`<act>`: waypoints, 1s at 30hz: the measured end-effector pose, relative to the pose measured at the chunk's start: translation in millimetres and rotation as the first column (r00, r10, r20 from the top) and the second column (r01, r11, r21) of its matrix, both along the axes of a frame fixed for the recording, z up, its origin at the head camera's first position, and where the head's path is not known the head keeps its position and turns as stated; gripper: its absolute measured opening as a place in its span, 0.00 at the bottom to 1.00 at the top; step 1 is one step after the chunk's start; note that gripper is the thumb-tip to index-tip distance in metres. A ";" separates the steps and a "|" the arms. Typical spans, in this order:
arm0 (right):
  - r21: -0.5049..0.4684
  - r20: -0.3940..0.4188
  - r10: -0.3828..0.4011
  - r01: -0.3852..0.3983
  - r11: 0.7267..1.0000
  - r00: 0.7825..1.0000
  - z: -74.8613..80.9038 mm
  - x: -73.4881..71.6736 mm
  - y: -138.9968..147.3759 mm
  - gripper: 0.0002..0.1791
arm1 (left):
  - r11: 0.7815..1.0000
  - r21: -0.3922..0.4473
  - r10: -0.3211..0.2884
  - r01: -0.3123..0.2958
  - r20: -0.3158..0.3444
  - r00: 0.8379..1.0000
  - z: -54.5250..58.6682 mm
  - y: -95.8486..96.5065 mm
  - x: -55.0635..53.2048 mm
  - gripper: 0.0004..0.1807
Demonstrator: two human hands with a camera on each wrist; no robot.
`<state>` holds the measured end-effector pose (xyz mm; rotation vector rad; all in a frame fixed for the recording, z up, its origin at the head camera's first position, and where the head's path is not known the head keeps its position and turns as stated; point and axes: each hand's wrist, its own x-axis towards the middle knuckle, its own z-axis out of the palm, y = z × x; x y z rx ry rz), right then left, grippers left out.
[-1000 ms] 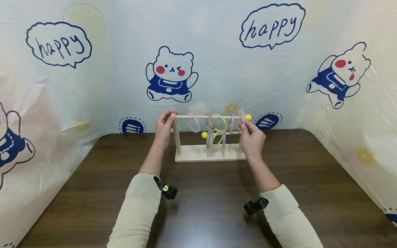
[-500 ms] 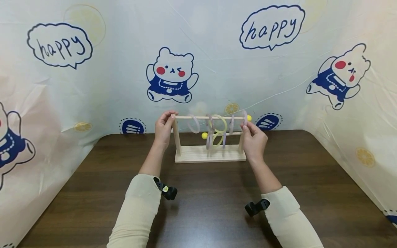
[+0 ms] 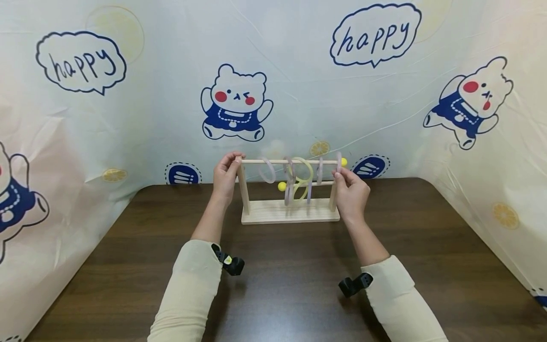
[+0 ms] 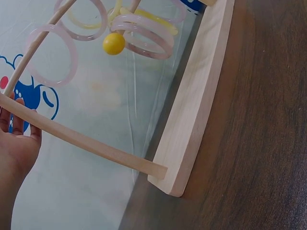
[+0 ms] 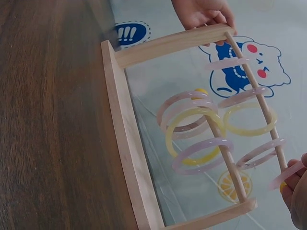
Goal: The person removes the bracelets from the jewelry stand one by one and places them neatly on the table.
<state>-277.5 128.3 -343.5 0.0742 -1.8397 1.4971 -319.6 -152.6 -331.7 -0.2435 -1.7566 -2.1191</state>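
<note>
A pale wooden bangle stand (image 3: 290, 213) rests on the table, with two horizontal rods and translucent bangles hanging on them. My left hand (image 3: 224, 178) grips the top of its left upright (image 3: 242, 187), fingers behind and thumb in front. At the far right of the upper rod (image 3: 252, 162), my right hand (image 3: 352, 195) pinches a pale pinkish-purple bangle (image 5: 287, 175) by its lower edge. That bangle encircles the rod's end, right beside the yellow ball (image 3: 344, 162) on the tip. A yellow bangle (image 5: 249, 132) and several pale ones hang farther along.
The lower rod carries several bangles and ends in another yellow ball (image 4: 114, 43) facing left. Brown wood-grain table (image 3: 273, 280) extends around the base. Behind it hangs a printed curtain (image 3: 299, 109) with bears and lettering. Each wrist wears a black camera.
My right hand has shifted slightly right, drawing the pinched bangle along the upper rod up to the yellow ball. The left hand keeps its hold on the upright.
</note>
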 end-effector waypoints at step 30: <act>-0.013 -0.072 -0.090 0.089 0.996 0.993 7.5 7.8 6.8 0.08 | 1.000 0.010 0.002 -0.002 0.000 1.000 0.2 0.8 -0.8 0.04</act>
